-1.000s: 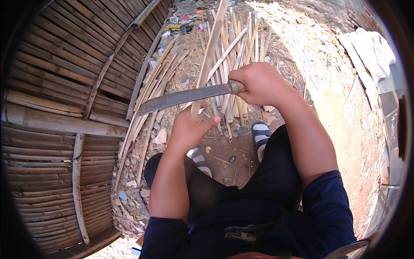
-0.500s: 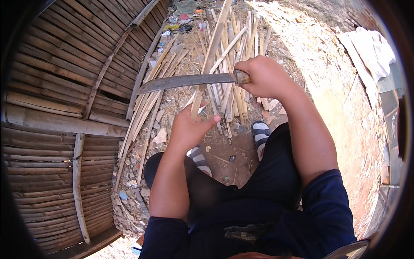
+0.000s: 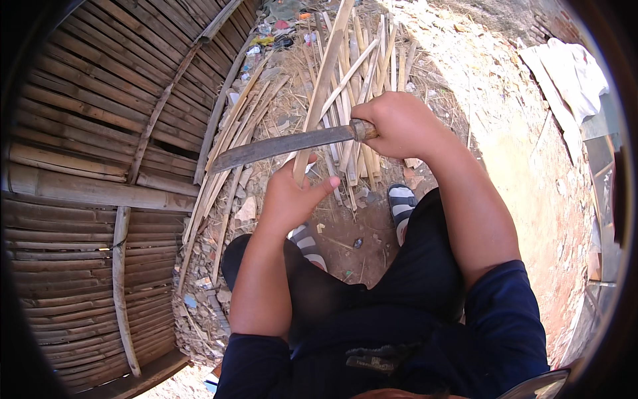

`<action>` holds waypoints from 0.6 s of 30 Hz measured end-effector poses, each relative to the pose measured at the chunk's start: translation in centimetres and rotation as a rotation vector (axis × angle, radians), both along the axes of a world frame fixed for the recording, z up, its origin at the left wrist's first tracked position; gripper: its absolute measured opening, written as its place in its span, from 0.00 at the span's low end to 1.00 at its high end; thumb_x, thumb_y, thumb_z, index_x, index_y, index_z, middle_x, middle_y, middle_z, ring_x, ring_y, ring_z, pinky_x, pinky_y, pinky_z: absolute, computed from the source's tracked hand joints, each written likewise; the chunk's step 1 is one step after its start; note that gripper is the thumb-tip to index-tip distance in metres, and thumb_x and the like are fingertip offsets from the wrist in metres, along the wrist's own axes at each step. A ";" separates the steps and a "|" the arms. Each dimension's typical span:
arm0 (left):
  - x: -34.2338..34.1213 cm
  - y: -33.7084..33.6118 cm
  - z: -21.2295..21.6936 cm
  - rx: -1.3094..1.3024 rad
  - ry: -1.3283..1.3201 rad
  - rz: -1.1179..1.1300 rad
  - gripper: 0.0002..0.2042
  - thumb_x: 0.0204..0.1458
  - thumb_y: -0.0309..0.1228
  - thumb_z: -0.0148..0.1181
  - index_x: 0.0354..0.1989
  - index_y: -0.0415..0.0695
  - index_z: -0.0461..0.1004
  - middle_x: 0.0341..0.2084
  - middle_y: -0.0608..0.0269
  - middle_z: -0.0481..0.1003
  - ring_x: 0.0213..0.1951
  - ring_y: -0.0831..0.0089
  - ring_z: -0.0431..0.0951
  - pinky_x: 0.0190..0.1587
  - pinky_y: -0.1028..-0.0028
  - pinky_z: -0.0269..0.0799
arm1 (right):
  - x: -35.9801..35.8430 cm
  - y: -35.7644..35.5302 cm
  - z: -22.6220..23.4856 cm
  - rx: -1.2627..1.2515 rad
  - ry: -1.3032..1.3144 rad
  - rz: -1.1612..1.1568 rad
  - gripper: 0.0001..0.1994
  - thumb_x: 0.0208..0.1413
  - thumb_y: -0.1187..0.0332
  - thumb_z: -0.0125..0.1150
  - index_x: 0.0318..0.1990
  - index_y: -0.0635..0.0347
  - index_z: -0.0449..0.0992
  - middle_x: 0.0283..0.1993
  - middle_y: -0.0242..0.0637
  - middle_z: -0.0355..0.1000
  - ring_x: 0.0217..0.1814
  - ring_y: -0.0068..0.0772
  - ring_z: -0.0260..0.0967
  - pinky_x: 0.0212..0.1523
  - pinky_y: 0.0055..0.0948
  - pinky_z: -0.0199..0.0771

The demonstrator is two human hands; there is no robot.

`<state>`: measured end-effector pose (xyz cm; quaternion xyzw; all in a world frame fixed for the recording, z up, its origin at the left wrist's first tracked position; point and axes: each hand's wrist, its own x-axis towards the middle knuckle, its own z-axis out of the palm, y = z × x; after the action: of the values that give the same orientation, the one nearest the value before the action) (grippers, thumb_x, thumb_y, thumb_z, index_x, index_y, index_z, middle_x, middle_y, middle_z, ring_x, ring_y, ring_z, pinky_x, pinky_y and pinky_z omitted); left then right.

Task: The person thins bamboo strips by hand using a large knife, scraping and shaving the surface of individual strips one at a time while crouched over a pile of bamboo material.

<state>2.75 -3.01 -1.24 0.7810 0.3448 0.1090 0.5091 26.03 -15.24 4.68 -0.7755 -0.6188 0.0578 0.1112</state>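
My right hand is closed round the wooden handle of a machete. Its long grey blade points left and lies across a bamboo strip, just above my left hand. That strip slants away from me toward the far edge of the view, its near end held in my left hand. The left thumb sticks out to the right, while the other fingers are mostly hidden behind the strip. Whether the blade's edge bites into the strip, I cannot tell.
Many split bamboo strips lie piled ahead, and a second bundle runs along the bamboo wall at left. My sandalled feet stand close below the blade. Litter lies far left; a white cloth hangs at right.
The machete and my right hand have come slightly lower and nearer, bringing the blade closer to my left hand. The blade now tilts more, tip down. My left hand keeps its place.
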 end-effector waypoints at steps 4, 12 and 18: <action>0.0 0.1 -0.3 -0.089 -0.051 -0.047 0.35 0.48 0.45 0.83 0.60 0.35 0.77 0.23 0.78 0.66 0.25 0.85 0.65 0.29 0.78 0.61 | 1.1 0.3 -0.4 0.056 0.055 -0.024 0.14 0.48 0.67 0.68 0.45 0.53 0.84 0.34 0.47 0.81 0.43 0.55 0.81 0.45 0.52 0.81; 0.2 0.0 0.6 -0.194 -0.034 -0.092 0.36 0.50 0.44 0.82 0.62 0.34 0.75 0.22 0.80 0.66 0.24 0.86 0.65 0.28 0.79 0.59 | 0.9 0.7 -0.6 -0.022 0.121 0.011 0.14 0.49 0.66 0.68 0.45 0.53 0.84 0.34 0.47 0.81 0.42 0.56 0.81 0.45 0.52 0.81; -0.4 0.2 -0.1 -0.201 -0.048 -0.095 0.37 0.52 0.45 0.81 0.62 0.32 0.74 0.21 0.80 0.66 0.23 0.87 0.64 0.26 0.79 0.58 | -0.2 0.9 -0.8 -0.016 0.049 0.011 0.14 0.49 0.66 0.68 0.45 0.55 0.83 0.35 0.49 0.81 0.43 0.57 0.81 0.46 0.52 0.80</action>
<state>2.40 -2.84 -1.37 0.7388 0.3045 0.0682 0.5974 25.85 -14.31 3.83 -0.7712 -0.6198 0.0824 0.1197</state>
